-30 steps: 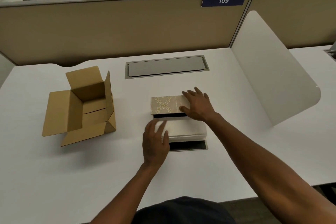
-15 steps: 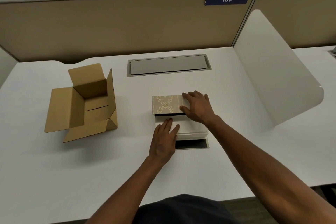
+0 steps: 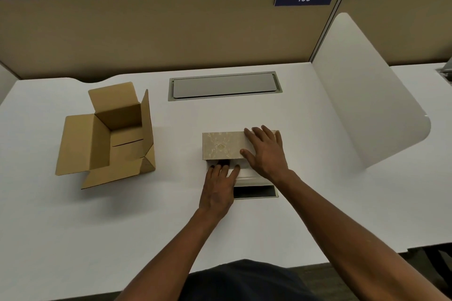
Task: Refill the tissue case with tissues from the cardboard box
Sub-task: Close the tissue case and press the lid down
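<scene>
Near the desk (image 3: pixel 73 239)'s front edge, tissues (image 3: pixel 247 173) sit half inside the case (image 3: pixel 220 145). The left hand (image 3: pixel 219 188) pushes them flat-fingered; the right hand (image 3: pixel 265 154), spread, steadies it. The cardboard box (image 3: pixel 105 137) looks emptied.

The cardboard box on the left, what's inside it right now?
The cardboard box shows only bare brown walls and floor, with no tissues visible. Its upright right flap hides a thin strip along that side.

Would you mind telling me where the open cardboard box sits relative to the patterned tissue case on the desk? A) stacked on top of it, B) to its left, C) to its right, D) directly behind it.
B: the cardboard box stands apart on the desk, left of the tissue case.
</scene>
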`<state>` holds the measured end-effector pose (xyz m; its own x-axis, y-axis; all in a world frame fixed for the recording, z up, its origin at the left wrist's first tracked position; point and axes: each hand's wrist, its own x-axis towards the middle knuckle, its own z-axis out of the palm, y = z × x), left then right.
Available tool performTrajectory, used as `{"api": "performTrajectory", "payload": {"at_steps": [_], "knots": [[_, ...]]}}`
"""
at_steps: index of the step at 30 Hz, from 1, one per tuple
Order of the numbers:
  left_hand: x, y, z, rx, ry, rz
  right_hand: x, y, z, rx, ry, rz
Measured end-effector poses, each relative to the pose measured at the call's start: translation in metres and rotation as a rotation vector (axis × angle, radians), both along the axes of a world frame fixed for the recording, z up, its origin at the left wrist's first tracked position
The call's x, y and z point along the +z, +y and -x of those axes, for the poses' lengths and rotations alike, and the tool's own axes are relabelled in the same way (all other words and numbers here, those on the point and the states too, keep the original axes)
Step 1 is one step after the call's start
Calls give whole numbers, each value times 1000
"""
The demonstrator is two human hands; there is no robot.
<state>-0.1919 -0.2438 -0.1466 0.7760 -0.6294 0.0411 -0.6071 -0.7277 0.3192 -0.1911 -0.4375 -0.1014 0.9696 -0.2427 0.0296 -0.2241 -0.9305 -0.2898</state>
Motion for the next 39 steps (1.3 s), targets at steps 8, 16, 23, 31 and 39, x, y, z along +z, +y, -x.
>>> {"api": "performTrajectory", "payload": {"at_steps": [8, 16, 23, 31, 39], "knots": [[-1, 4, 4, -25, -79, 88, -5, 9, 21, -5, -96, 29], [-4, 20, 22, -18, -94, 200, -10, 13, 32, -6, -132, 22], [14, 39, 26, 60, -143, 423, -11, 12, 41, 64, -108, 47], [49, 5, -20, -77, -155, 302, -16, 15, 43, 59, -119, 84], [34, 9, -19, -155, -202, 172, -17, 18, 49, 62, -143, 111]]}}
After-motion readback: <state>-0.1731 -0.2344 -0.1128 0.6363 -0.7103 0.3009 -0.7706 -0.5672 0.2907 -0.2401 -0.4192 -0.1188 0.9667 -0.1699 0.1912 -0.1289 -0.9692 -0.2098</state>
